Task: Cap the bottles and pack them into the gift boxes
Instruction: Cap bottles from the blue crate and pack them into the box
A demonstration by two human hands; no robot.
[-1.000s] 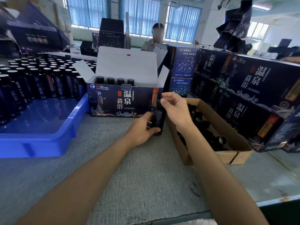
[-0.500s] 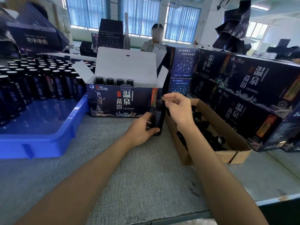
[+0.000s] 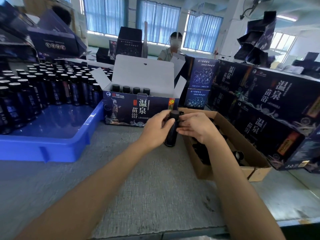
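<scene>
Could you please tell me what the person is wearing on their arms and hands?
Nothing visible: the left hand and right hand are ungloved, no rings showing, and both forearms are bare, with no sleeves, watch or bracelet in view.

Only the cap and lower body of the bottle (image 3: 170, 138) show. The left hand (image 3: 155, 130) and right hand (image 3: 197, 129) grip around its middle, so we cannot read the label. In the open gift box (image 3: 138, 110) we see just four caps above the front wall. The blue tray (image 3: 52, 149) runs off the left edge, and the bottle labels there blur. The right forearm hides part of the cardboard box (image 3: 201, 170); we cannot resolve its dark contents.
</scene>
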